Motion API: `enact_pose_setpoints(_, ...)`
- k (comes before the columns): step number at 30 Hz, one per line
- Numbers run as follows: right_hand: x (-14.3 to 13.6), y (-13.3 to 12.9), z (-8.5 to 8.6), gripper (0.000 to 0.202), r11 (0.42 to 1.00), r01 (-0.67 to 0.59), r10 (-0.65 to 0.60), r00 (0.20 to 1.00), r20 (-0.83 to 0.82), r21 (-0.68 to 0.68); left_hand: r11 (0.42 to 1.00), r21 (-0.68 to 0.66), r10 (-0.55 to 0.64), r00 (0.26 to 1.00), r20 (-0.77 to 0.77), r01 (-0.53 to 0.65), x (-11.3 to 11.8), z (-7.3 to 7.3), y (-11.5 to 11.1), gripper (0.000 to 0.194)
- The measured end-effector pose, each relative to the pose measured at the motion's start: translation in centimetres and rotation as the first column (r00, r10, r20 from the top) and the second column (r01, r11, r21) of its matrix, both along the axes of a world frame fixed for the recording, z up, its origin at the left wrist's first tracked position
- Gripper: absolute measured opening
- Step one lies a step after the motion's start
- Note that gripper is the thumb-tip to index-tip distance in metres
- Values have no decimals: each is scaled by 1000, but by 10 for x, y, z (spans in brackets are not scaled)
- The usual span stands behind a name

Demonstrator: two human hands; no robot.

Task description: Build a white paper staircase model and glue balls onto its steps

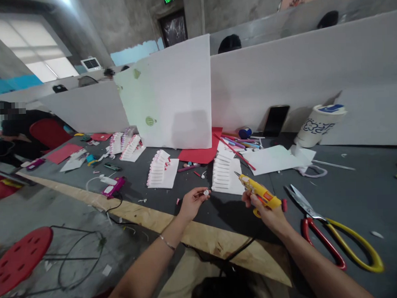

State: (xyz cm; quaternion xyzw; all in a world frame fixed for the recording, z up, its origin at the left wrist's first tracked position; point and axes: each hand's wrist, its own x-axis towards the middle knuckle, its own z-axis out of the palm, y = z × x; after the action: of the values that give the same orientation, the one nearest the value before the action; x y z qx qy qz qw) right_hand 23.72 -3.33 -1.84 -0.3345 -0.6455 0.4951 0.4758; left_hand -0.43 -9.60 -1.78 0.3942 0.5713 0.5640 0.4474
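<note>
My left hand pinches a small white piece between its fingertips, above the table's near edge. In my right hand is a yellow glue gun, its nozzle pointing up and left towards a white card with a row of white sticks on it. A second card, with white sticks and pink tips, lies further left. The two hands are apart, and the nozzle does not touch the white piece.
Large scissors with red and yellow handles lie at the right. A white cup and a phone stand at the back. A purple glue gun lies left. Upright white panels line the back. A person sits far left.
</note>
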Motion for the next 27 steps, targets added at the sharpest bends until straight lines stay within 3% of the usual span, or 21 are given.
enact_pose_setpoints(9,1,0,0,27,1000,-30,30,1000,-8,-4,997,62,47,995,-91,-41,-1,-8,2,30)
enact_pose_setpoints(17,2,2,0,25,999,-39,38,999,-32,-24,990,139,37,978,-204,-8,-2,-1,2,17)
enact_pose_setpoints(22,1,2,1,27,999,-13,12,999,-31,-36,990,142,49,988,-146,-28,-5,-3,2,23)
enact_pose_setpoints(25,0,2,3,27,998,-30,26,997,-73,-49,968,252,89,950,-298,-12,-3,2,-1,11)
enact_pose_setpoints(27,-2,2,7,27,998,-22,16,995,-103,-64,909,412,164,853,-495,64,1,9,-2,7)
